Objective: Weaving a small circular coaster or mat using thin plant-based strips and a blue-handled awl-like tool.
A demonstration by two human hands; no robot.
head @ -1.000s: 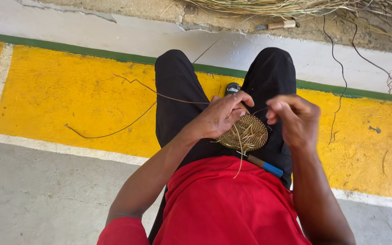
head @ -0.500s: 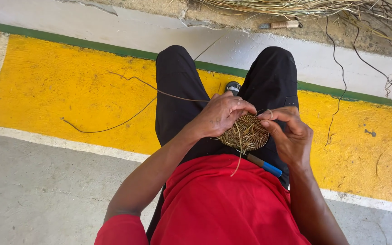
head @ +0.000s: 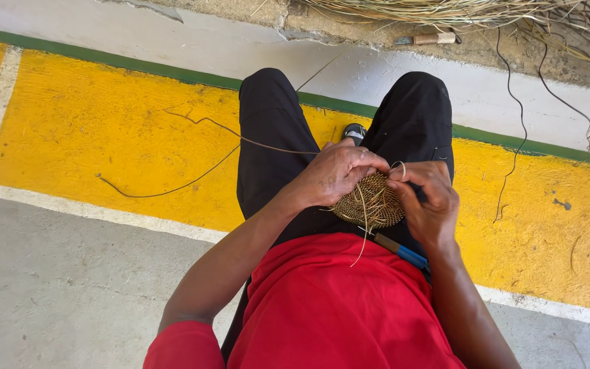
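A small round woven disc (head: pixel 370 203) of tan fibre rests on my lap between both hands. My left hand (head: pixel 336 171) grips its upper left edge with the fingers curled over it. My right hand (head: pixel 426 201) holds the disc's right side and pinches a thin looped strand (head: pixel 400 166) at its top edge. A long thin fibre (head: pixel 192 174) trails from the disc leftward across the yellow floor. Loose strands hang down from the disc over my red shirt. A blue-handled tool (head: pixel 403 251) lies on my lap under the right hand.
I sit with black-trousered legs (head: pixel 271 137) over a yellow painted strip (head: pixel 83 137) edged in green and white. Grey concrete (head: pixel 56 287) lies to the left. A pile of dry fibres (head: pixel 459 10) and a wooden-handled tool (head: pixel 431 39) lie at the top; dark strands (head: pixel 513 137) hang right.
My right hand has moved in from the right and now pinches a strand at the disc's top edge. The left hand keeps its hold on the disc.
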